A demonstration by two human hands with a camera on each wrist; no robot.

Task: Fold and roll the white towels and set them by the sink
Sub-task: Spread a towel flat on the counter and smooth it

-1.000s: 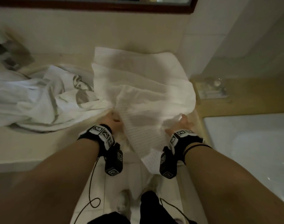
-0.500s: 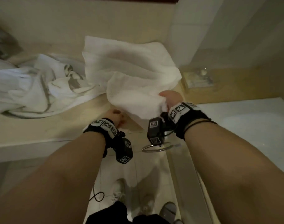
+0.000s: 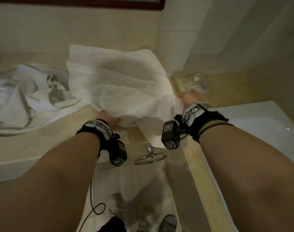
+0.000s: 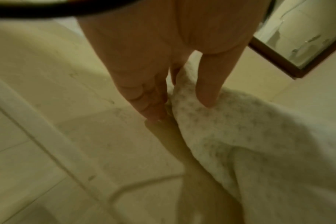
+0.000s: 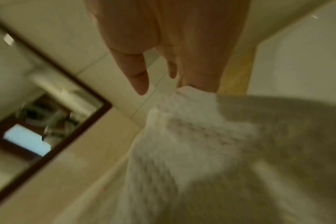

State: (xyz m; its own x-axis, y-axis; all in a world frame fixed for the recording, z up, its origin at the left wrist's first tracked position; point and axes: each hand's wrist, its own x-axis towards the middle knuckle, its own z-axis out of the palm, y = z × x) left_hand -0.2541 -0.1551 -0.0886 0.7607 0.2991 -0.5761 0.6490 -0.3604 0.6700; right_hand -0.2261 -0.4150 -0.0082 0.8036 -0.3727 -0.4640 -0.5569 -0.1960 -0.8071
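waffle-weave towel (image 3: 124, 91) heaped at the counter's (image 3: 34, 144) right end, near edge running left-right | my left hand (image 4: 163, 84) pinches its left corner | right hand (image 3: 189, 99) seems clamped on the right corner, blurred | both level, ready to lift | crumpled towel (image 3: 25, 97) further left

Quick head count around the vanity

Two white cloth items: one waffle-weave towel (image 3: 126, 91) spread at the counter's right end, one crumpled white heap (image 3: 29, 97) to its left, can't tell if that's a single piece or more. Two hands, left hand (image 3: 110, 118) and right hand (image 3: 189, 98), each with one black wrist strap. One metal towel ring (image 3: 150, 159), one dark-framed mirror (image 3: 99, 4), one bathtub (image 3: 260, 131), one clear tray (image 3: 190, 82). Shoes by the floor: too blurry to count.
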